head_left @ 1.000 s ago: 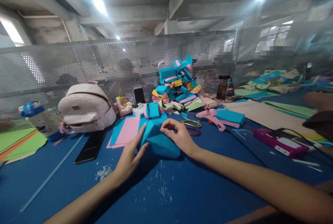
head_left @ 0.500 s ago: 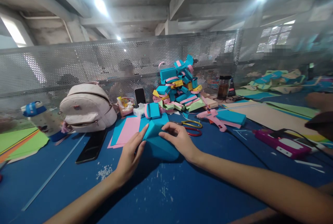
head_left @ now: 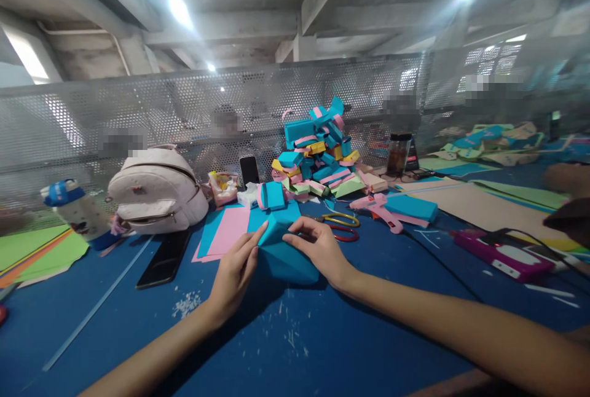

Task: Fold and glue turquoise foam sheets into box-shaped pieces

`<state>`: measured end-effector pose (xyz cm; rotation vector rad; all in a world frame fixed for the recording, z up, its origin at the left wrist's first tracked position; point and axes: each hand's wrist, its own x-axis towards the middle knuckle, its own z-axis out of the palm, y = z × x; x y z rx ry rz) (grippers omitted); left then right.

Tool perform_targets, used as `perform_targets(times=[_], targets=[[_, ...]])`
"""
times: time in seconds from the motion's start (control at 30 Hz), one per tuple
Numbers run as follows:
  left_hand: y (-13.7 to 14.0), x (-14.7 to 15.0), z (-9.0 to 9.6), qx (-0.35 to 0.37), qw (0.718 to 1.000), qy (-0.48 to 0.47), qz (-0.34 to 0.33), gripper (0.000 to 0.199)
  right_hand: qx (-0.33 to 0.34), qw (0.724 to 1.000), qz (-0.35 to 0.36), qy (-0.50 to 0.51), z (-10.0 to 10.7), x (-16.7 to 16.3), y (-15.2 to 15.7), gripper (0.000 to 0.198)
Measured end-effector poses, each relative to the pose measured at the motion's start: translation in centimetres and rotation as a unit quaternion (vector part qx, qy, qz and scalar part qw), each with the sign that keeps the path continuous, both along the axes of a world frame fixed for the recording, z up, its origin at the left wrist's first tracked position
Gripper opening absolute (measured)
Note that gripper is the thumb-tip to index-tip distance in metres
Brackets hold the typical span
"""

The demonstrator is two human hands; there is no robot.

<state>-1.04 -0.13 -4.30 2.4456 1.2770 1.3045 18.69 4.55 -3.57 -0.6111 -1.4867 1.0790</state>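
Note:
A folded piece of blue paper (head_left: 286, 265) stands between my two hands above the blue table, its top bent into a peaked flap. My left hand (head_left: 236, 268) grips its left edge, fingers stretched along the fold and the thumb against the near side. On the right, my right hand (head_left: 318, 244) pinches the flap between thumb and fingers. Just beyond the paper sits a small blue paper box with a pink band (head_left: 271, 195). Scissors (head_left: 343, 227) with yellow and red handles lie right of my right hand. Pink paper sheets (head_left: 232, 229) lie behind my left hand.
A pink glue gun (head_left: 378, 208) rests by a flat blue box (head_left: 412, 207). Behind is a tall pile of paper boxes (head_left: 318, 154). At left are a black phone (head_left: 165, 260), a white backpack (head_left: 157, 191) and a bottle (head_left: 78, 212). A purple device (head_left: 502, 254) and another person's hand (head_left: 569, 179) are at right.
Both hands keep hold of the blue paper in nearly the same pose. The whole view has shifted very slightly; nothing was let go or taken up.

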Motion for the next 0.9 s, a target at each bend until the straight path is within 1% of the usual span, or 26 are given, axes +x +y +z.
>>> perform_targets(times=[0.13, 0.23, 0.4, 0.53, 0.73, 0.83, 0.9], targets=[[-0.3, 0.8, 0.7, -0.006, 0.999, -0.044, 0.000, 0.042, 0.012, 1.000, -0.014, -0.011, 0.1, 0.0, 0.0, 0.021], [-0.6, 1.5, 1.2, -0.012, 0.997, -0.078, 0.002, 0.042, 0.015, 1.000, -0.006, -0.011, 0.2, 0.0, -0.2, 0.020], [-0.6, 2.0, 1.3, -0.010, 0.991, -0.127, 0.035, 0.036, 0.011, 1.000, 0.013, -0.013, 0.3, 0.0, -0.6, 0.021], [-0.6, 2.0, 1.3, 0.003, 0.989, -0.145, 0.040, 0.032, 0.021, 1.000, 0.017, -0.016, 0.3, 0.0, -0.5, 0.020], [-0.7, 2.0, 1.4, -0.002, 0.988, -0.149, 0.030, 0.030, 0.014, 1.000, 0.025, -0.013, 0.3, 0.0, -0.4, 0.017], [-0.5, 1.8, 1.0, -0.015, 0.987, -0.154, 0.041, 0.035, 0.011, 1.000, 0.017, -0.012, 0.4, 0.1, -0.2, 0.017], [-0.4, 1.6, 0.7, -0.034, 0.985, -0.163, 0.044, 0.046, 0.006, 1.000, 0.009, -0.006, 0.5, 0.3, 0.2, 0.020]])
